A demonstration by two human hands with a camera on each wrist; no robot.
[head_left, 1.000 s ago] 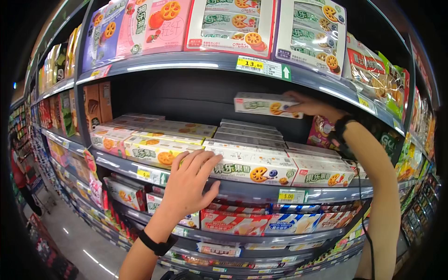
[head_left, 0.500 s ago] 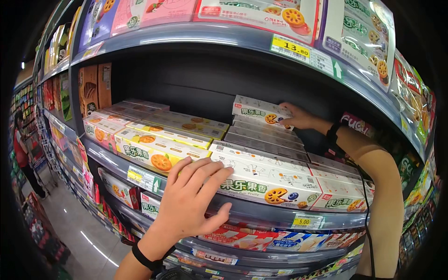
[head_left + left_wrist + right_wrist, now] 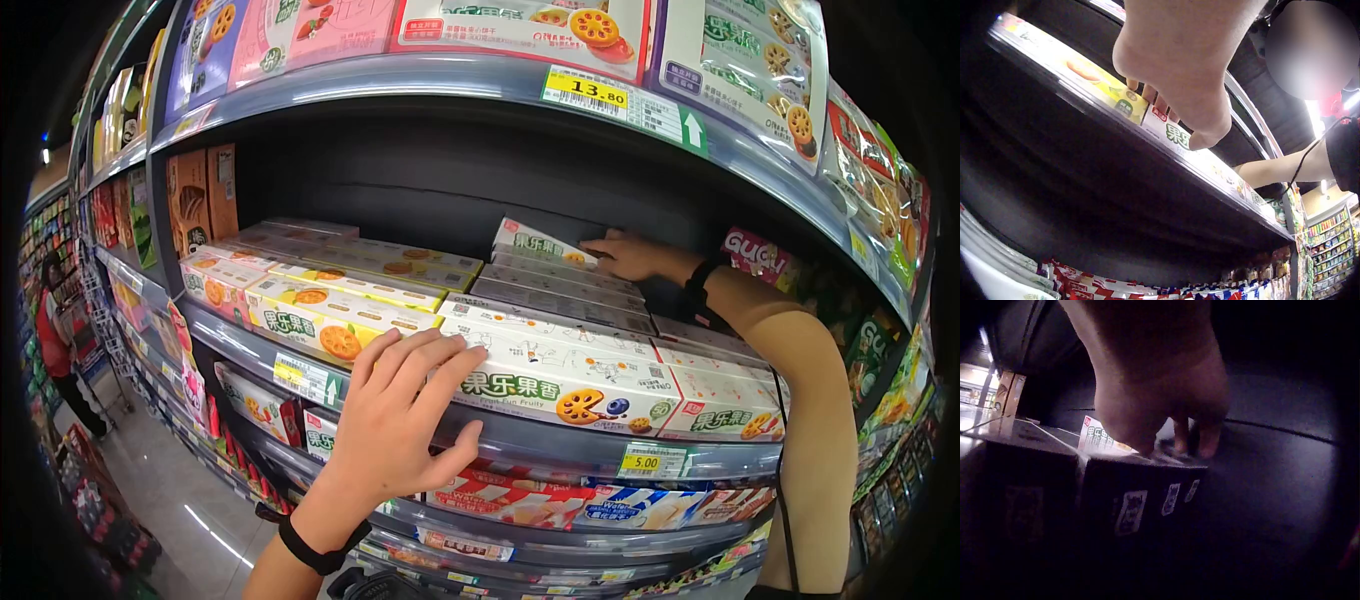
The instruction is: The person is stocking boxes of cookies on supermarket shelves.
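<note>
The right hand (image 3: 625,257) reaches deep toward the back of the shelf (image 3: 560,440), its grip curled on a white box (image 3: 535,246) that lies tilted on top of the rear stack, near the shelf's back edge. The right wrist view shows the fingers (image 3: 1200,434) bent down over the box's end. Green Chinese characters run along the box's face beside a picture of a round, holed biscuit.

The left hand (image 3: 405,410) rests at the shelf's front edge, fingers spread and nearly straight, fingertips (image 3: 455,365) lying on a front box (image 3: 560,385); its grip is wide and holds nothing. That box reads "Fresh Fun Fruity" under large green characters, with a blueberry-topped biscuit printed on it. Just to its left lies a yellow box (image 3: 320,325) of the same brand showing an orange biscuit; to its right, a red-trimmed one (image 3: 725,410).

A price tag (image 3: 650,462) on the shelf's front rail reads "5.00"; another (image 3: 310,382) sits left of the hand. On the shelf above, a yellow tag (image 3: 585,92) reads "13.80" beside a green arrow. A pink bag (image 3: 765,262) marked "GUO" stands behind the right forearm. Below the shelf are red, white and blue packets (image 3: 560,505). A person in red (image 3: 50,340) stands far down the aisle at left.
</note>
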